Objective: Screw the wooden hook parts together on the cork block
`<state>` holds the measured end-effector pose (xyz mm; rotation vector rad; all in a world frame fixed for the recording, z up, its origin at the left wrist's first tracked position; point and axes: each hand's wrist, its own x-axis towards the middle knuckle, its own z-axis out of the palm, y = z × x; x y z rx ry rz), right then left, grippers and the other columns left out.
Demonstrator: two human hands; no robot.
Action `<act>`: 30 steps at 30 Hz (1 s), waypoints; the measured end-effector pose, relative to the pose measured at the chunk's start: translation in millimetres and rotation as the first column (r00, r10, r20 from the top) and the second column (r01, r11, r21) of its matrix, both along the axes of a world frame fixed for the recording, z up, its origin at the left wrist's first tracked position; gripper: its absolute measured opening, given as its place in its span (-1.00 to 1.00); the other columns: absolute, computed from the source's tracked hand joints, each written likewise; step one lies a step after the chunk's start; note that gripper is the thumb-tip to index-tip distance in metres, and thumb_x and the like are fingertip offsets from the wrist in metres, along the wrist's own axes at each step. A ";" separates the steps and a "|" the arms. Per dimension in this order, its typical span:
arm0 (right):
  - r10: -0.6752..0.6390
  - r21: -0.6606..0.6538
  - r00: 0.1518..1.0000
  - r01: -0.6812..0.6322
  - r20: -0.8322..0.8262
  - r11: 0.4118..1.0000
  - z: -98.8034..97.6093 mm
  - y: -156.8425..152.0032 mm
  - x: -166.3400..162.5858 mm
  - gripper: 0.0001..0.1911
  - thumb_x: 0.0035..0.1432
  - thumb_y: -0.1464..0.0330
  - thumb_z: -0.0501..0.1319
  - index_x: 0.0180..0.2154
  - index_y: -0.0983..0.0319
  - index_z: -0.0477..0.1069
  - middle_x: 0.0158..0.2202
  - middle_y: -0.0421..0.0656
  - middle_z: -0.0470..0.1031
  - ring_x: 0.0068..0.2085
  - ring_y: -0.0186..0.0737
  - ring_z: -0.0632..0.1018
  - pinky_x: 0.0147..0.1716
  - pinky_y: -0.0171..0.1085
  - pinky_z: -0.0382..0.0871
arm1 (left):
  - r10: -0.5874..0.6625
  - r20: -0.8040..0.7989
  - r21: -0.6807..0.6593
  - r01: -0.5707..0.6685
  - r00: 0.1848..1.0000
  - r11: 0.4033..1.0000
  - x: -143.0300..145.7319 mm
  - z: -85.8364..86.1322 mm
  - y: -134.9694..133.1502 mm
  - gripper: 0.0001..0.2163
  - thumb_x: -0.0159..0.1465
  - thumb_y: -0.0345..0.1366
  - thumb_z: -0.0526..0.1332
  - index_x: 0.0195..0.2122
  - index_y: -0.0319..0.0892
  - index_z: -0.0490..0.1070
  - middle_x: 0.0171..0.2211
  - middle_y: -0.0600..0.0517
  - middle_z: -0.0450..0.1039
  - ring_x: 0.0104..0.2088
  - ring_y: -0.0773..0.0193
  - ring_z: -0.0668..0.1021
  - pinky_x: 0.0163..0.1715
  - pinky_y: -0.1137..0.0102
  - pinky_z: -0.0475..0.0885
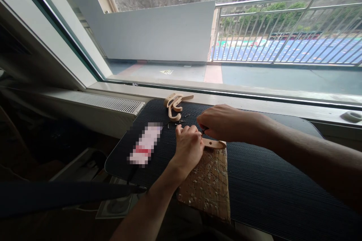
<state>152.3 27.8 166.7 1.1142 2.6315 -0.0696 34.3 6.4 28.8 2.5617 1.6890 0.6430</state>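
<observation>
A wooden hook (215, 144) with a dark hole near its curved end lies across the top of a worn, pitted wooden board (206, 180). My left hand (189, 144) is closed over the hook's other end, pressing it on the board. Just above the hook, my right hand (219, 123) is curled into a fist around something dark, of which only a small bit shows below the fingers. Its kind cannot be made out. More light wooden hooks (174, 115) are piled beyond my hands, with several small dark screws (181, 121) scattered nearby.
Everything rests on a black ribbed tabletop (263, 173) with rounded corners. A blurred-out pink and white item (147, 143) lies on its left. Behind the table run a window sill (240, 101) and glass, with a vented white unit (113, 101) at the left.
</observation>
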 end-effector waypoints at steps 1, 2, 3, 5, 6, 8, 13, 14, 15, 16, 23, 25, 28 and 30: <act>0.008 0.006 1.000 -0.008 -0.006 1.000 -1.9 -0.3 -1.7 -0.87 0.06 0.50 0.14 -0.40 0.31 0.47 -0.45 -0.11 0.48 -0.45 -0.32 0.40 -0.52 -0.31 0.07 | 0.001 0.000 -0.006 -0.001 1.000 1.000 0.2 -0.3 0.3 -0.92 0.16 -0.42 0.15 -0.42 -0.21 0.42 -0.34 0.01 0.43 -0.23 0.18 0.43 0.04 0.11 0.12; 0.006 0.015 1.000 -0.005 -0.007 1.000 -4.3 -0.2 -3.3 -0.87 0.07 0.49 0.13 -0.41 0.31 0.47 -0.46 -0.11 0.48 -0.46 -0.32 0.40 -0.52 -0.31 0.07 | 0.002 -0.001 -0.011 -0.002 1.000 1.000 0.3 -0.5 0.7 -0.92 0.16 -0.43 0.15 -0.41 -0.21 0.43 -0.34 0.00 0.43 -0.23 0.17 0.43 0.04 0.11 0.12; -0.007 0.029 1.000 0.007 -0.004 1.000 -6.9 0.0 -4.5 -0.85 0.08 0.48 0.12 -0.42 0.31 0.47 -0.48 -0.10 0.48 -0.47 -0.31 0.41 -0.54 -0.31 0.06 | 0.002 -0.001 -0.016 -0.002 1.000 1.000 0.3 -0.5 1.0 -0.92 0.15 -0.43 0.15 -0.41 -0.21 0.43 -0.34 0.00 0.43 -0.22 0.17 0.43 0.04 0.11 0.12; -0.048 0.070 0.999 0.048 0.005 0.996 -12.1 1.4 -5.1 -0.82 0.10 0.44 0.11 -0.45 0.31 0.47 -0.52 -0.09 0.47 -0.50 -0.29 0.41 -0.57 -0.30 0.03 | -0.003 0.001 -0.023 0.003 1.000 1.000 -0.6 0.3 1.3 -0.91 0.15 -0.43 0.14 -0.40 -0.21 0.43 -0.33 0.00 0.43 -0.22 0.17 0.43 0.04 0.10 0.13; -0.064 0.092 0.998 0.064 0.001 0.994 -14.4 2.3 -4.2 -0.80 0.10 0.42 0.10 -0.46 0.30 0.47 -0.53 -0.08 0.47 -0.51 -0.28 0.41 -0.58 -0.30 0.01 | -0.009 0.005 -0.027 0.009 1.000 1.000 -1.5 1.0 1.2 -0.91 0.16 -0.43 0.13 -0.40 -0.20 0.43 -0.33 0.00 0.43 -0.21 0.17 0.43 0.05 0.09 0.12; -0.080 0.127 0.997 0.082 -0.021 0.989 -17.8 4.3 -0.6 -0.79 0.09 0.39 0.09 -0.49 0.28 0.46 -0.54 -0.08 0.48 -0.52 -0.27 0.41 -0.59 -0.30 -0.01 | -0.027 0.015 -0.039 0.028 1.000 0.999 -4.3 2.8 0.6 -0.91 0.17 -0.41 0.13 -0.40 -0.17 0.43 -0.31 0.02 0.42 -0.20 0.18 0.42 0.10 0.07 0.09; -0.101 0.150 0.993 0.110 -0.063 0.983 -19.5 6.1 6.9 -0.76 0.08 0.31 0.09 -0.52 0.24 0.44 -0.55 -0.11 0.47 -0.53 -0.27 0.40 -0.59 -0.29 -0.02 | -0.043 0.031 -0.072 0.045 0.999 0.996 -10.3 6.0 -1.7 -0.95 0.13 -0.35 0.21 -0.37 -0.11 0.44 -0.28 0.05 0.41 -0.12 0.15 0.40 0.20 -0.03 -0.11; -0.105 0.155 0.992 0.114 -0.067 0.981 -18.7 5.5 6.8 -0.75 0.08 0.30 0.08 -0.52 0.24 0.44 -0.55 -0.11 0.47 -0.53 -0.27 0.39 -0.59 -0.29 -0.02 | -0.038 0.032 -0.076 0.041 0.999 0.996 -10.5 6.3 -2.1 -0.93 0.12 -0.36 0.22 -0.35 -0.11 0.44 -0.27 0.05 0.42 -0.11 0.15 0.39 0.21 -0.05 -0.14; -0.104 0.159 0.992 0.113 -0.067 0.981 -17.4 4.8 6.3 -0.74 0.09 0.28 0.08 -0.52 0.24 0.44 -0.55 -0.11 0.47 -0.53 -0.27 0.39 -0.59 -0.29 -0.02 | -0.034 0.033 -0.079 0.037 0.999 0.996 -10.5 6.6 -2.4 -0.92 0.12 -0.36 0.22 -0.34 -0.11 0.44 -0.26 0.04 0.42 -0.10 0.14 0.39 0.21 -0.06 -0.15; -0.101 0.164 0.993 0.110 -0.066 0.980 -15.7 3.8 5.9 -0.73 0.10 0.28 0.08 -0.52 0.24 0.44 -0.55 -0.11 0.46 -0.53 -0.28 0.39 -0.58 -0.30 -0.03 | -0.032 0.033 -0.082 0.035 0.999 0.996 -10.3 7.0 -2.8 -0.92 0.12 -0.36 0.22 -0.34 -0.11 0.44 -0.25 0.04 0.43 -0.09 0.13 0.39 0.21 -0.07 -0.17; -0.195 0.124 0.954 0.227 -0.227 0.966 -5.2 0.4 38.6 -0.68 0.13 0.16 0.07 -0.46 0.19 0.47 -0.58 -0.21 0.43 -0.57 -0.36 0.32 -0.57 -0.31 -0.01 | -0.049 0.187 -0.036 0.057 0.981 0.998 -19.8 17.5 -9.9 -0.63 0.10 -0.41 0.23 -0.03 -0.07 0.34 0.00 -0.01 0.36 0.15 0.10 0.27 0.25 -0.03 -0.21; -0.313 0.013 0.883 0.339 -0.350 0.941 -13.9 -1.1 60.1 -0.65 0.15 0.09 0.07 -0.40 0.16 0.49 -0.57 -0.24 0.43 -0.59 -0.38 0.32 -0.57 -0.32 0.04 | -0.022 0.337 -0.029 0.034 0.941 0.999 -25.3 13.3 -12.4 -0.43 0.12 -0.41 0.22 0.16 -0.06 0.12 0.15 -0.06 0.23 0.22 0.12 0.19 0.26 0.03 -0.12; -0.455 -0.211 0.712 0.408 -0.536 0.888 -41.8 -10.1 86.5 -0.62 0.14 0.04 0.08 -0.29 0.17 0.48 -0.50 -0.22 0.46 -0.53 -0.35 0.37 -0.54 -0.32 0.16 | 0.066 0.636 -0.106 0.002 0.769 0.994 -30.4 -8.8 -16.4 -0.28 0.13 -0.38 0.23 0.26 -0.07 -0.13 0.25 -0.12 0.05 0.27 0.15 0.15 0.24 0.19 0.09; -0.531 -0.335 0.540 0.422 -0.653 0.842 -65.1 -21.5 95.1 -0.61 0.14 0.05 0.11 -0.26 0.20 0.47 -0.50 -0.21 0.44 -0.49 -0.32 0.39 -0.49 -0.31 0.24 | 0.162 0.775 -0.201 -0.005 0.610 0.980 -30.6 -29.2 -20.0 -0.27 0.14 -0.38 0.20 0.26 -0.10 -0.21 0.25 -0.17 0.07 0.27 0.16 0.16 0.23 0.20 0.11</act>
